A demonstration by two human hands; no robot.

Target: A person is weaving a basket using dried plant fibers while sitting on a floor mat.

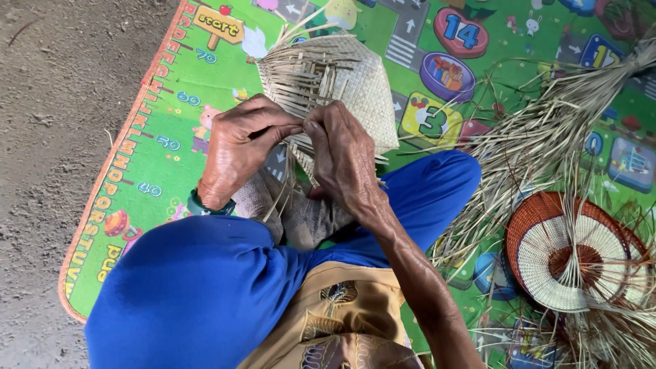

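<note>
The half-woven straw mat piece (335, 82) rises just beyond both hands, its loose strips running down toward the person's lap. The left hand (236, 154) and right hand (345, 160) meet fingertip to fingertip at its lower edge, each pinching thin strips. They are equally near. Below lies a colourful play mat (157, 157) on a bare dirt floor (55, 102); a straw bundle (547, 137) and round woven disc (570, 253) sit to the right.

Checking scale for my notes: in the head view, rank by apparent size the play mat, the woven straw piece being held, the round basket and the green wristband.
1. Play mat
2. Woven straw piece and round basket: look alike, unranked
3. Green wristband
</note>
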